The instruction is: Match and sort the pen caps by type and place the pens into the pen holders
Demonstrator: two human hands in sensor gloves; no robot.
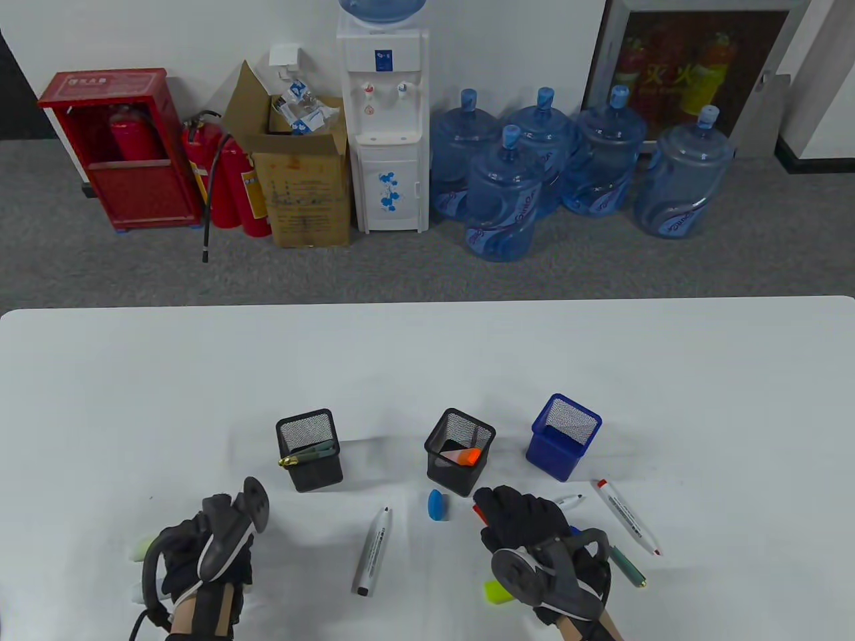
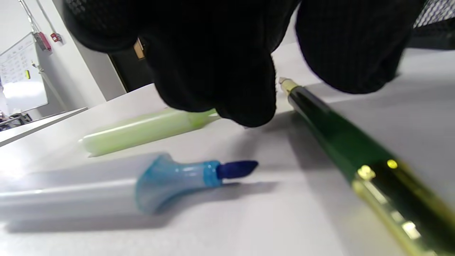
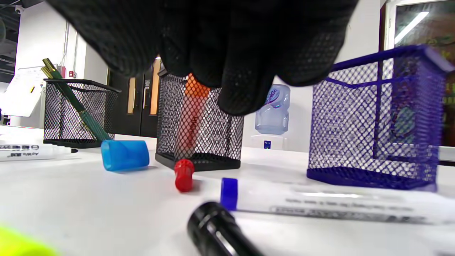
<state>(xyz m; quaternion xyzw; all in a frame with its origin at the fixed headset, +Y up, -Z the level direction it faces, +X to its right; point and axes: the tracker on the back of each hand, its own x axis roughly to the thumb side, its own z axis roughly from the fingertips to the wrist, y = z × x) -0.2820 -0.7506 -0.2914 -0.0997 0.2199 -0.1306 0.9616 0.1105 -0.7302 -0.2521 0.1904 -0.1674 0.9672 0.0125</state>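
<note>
Three mesh holders stand in a row: a black one (image 1: 308,449) with green pens, a black one (image 1: 459,451) with an orange highlighter, and a blue one (image 1: 564,435). My left hand (image 1: 200,544) hovers low over a pale green highlighter (image 2: 142,129), an uncapped blue-tipped highlighter (image 2: 199,174) and a green-and-gold pen (image 2: 341,142); its fingertips (image 2: 245,103) hold nothing. My right hand (image 1: 507,517) hangs just above a small red cap (image 3: 184,174) with nothing in its fingers (image 3: 245,96). A blue cap (image 1: 435,505) lies in front of the middle holder.
A white marker (image 1: 373,551) lies between my hands. To the right lie a red-capped marker (image 1: 628,515), a green pen (image 1: 628,566) and another white marker (image 1: 568,501). A yellow-green cap (image 1: 497,591) sits by my right wrist. A black marker (image 3: 220,231) lies close below my right hand.
</note>
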